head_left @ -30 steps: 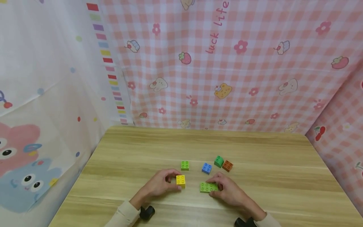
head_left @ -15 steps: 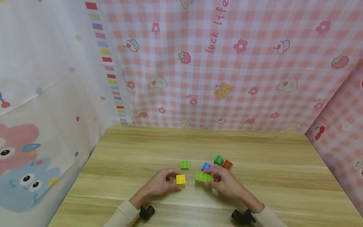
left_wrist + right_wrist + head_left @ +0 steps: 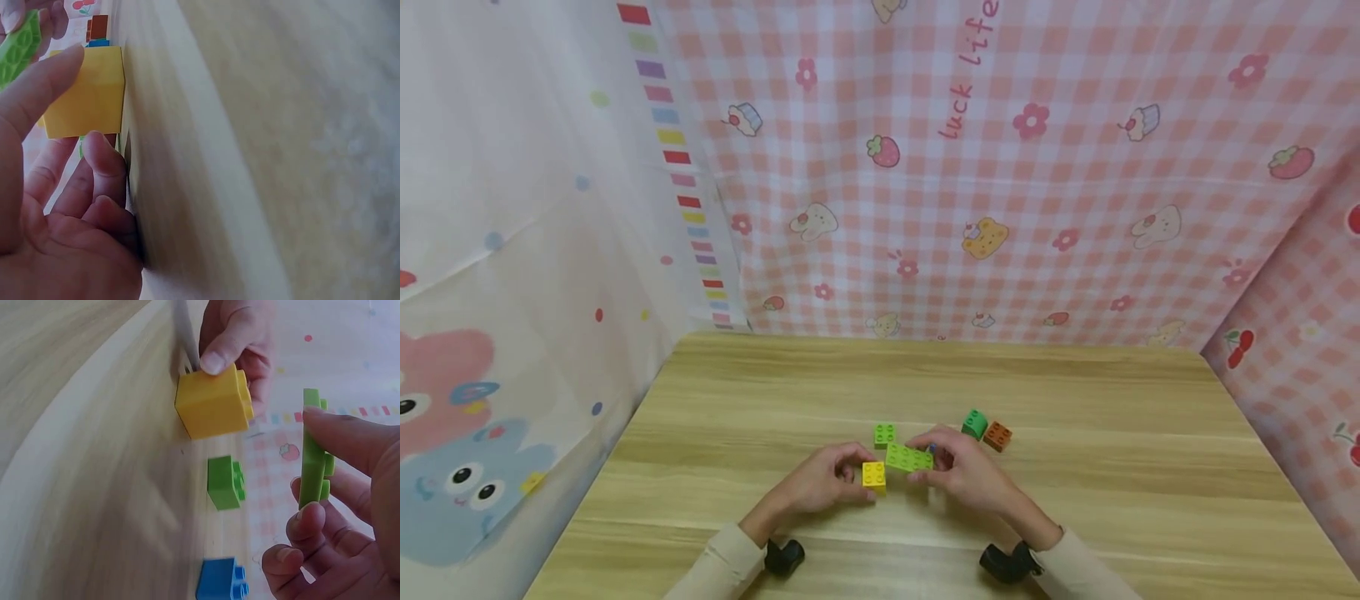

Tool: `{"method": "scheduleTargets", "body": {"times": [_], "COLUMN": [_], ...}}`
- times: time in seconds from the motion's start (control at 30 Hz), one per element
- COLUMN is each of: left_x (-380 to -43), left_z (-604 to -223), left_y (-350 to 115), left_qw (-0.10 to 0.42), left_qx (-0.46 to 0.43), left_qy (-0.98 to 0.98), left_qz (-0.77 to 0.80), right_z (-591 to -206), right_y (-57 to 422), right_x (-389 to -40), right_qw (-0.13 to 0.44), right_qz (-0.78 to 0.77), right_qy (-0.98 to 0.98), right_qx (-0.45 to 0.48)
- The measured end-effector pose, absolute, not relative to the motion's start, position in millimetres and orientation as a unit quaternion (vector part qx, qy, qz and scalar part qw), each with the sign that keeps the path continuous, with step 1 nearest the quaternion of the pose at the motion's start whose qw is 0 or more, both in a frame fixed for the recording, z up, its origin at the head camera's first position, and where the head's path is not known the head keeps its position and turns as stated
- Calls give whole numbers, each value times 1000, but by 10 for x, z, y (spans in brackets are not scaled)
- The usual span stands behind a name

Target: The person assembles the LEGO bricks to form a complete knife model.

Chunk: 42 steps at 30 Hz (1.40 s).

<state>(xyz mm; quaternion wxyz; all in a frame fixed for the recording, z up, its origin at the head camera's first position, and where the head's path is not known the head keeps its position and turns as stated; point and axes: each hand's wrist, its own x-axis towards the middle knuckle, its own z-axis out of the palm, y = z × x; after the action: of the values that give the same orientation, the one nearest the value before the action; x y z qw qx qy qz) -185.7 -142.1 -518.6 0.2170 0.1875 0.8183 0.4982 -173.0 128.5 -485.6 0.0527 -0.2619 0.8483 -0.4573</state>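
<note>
My left hand [image 3: 816, 479] pinches a yellow toy building brick [image 3: 873, 477] with two rows of studs, between thumb and fingers. The brick stands on the table, studs up. My right hand [image 3: 968, 477] holds a long, thin light green building brick [image 3: 904, 457] by its edges, raised off the table. In the right wrist view this brick [image 3: 310, 456] is thin, its studs facing away from the table. Its left end is just to the right of and beyond the yellow brick in the head view. A small green brick [image 3: 885, 435] lies behind both.
A blue brick [image 3: 215, 578] stands on the table, mostly hidden behind my right hand in the head view. Farther right are a dark green brick [image 3: 974, 424] and a brown brick [image 3: 997, 436]. Patterned cloths [image 3: 925, 183] border the wooden table [image 3: 760, 375] at the back and sides.
My right hand has lifted the long light green brick off the table and carried it left, close to the yellow brick. My left hand has stayed in place with the yellow brick.
</note>
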Motion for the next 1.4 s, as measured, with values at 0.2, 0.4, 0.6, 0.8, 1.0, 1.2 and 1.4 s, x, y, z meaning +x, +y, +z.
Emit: {"method": "scheduleTargets", "body": {"times": [0.2,0.4,0.6,0.8,1.0,1.2,1.4], "left_x": [-1855,-1850,-1846,-1850,-1853,-1856,-1858], "left_z": [-5195,-5197,-5193,-5176,-5172,-5193,-5194], "left_y": [-1441,-1454,-1452,-1449,-1450,-1452,-1443], "left_qw": [221,216,219,230,230,226,216], "left_qx": [187,195,200,190,199,205,215], "left_qy": [820,819,812,806,803,805,811], "left_qz": [494,494,502,512,512,509,499], "right_z": [-4891,-4913,-4938,-4967,-5002,-5007,-5019], "right_y": [1104,978,913,869,846,834,843], "right_x": [-1767,-1772,-1753,-1747,-1754,-1752,-1753], "right_qw": [57,74,85,84,79,79,81], "right_qz": [-458,-466,-463,-459,-454,-445,-446], "right_qy": [843,838,837,839,843,846,845], "right_qx": [-275,-275,-278,-280,-278,-282,-284]}}
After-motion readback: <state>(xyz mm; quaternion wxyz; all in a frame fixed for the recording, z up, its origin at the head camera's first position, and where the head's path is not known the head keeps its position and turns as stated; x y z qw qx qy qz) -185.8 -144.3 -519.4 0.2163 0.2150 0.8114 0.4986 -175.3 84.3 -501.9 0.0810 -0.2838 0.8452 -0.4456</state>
